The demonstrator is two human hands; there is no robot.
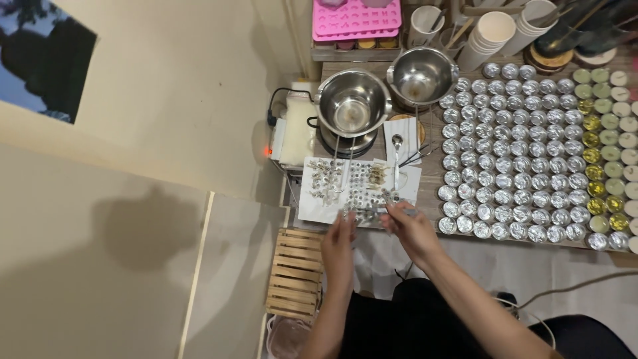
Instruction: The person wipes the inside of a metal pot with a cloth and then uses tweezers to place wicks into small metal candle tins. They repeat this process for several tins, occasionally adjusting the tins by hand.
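Dozens of small silver tealight cups in tight rows across the right half of the tabletop, flanked at the far right by columns of filled green, yellow and white ones. Two steel bowls behind, one on a small burner, the other just beside it; pink mould tray and stacked paper cups further back. Nearer, a white paper sheet at the tabletop's front edge, strewn with tiny metal wick tabs, a long spoon lying across its right part, bowl end away from the person, long axis running near to far. Left hand at the sheet's near edge, fingertips touching the scatter of tabs, grip loose, not clearly closed on anything. Right hand just beside it, grip pinched on a slim metal tool, likely tweezers, though too small to be sure; long axis slanted, tip toward the upper left over the tabs. Judged by look: tabs very light, stiff, thin, slippery on paper, easily scattered, best taken one at a time by the edge or by the short wick stub; direction of each tab too small to tell.
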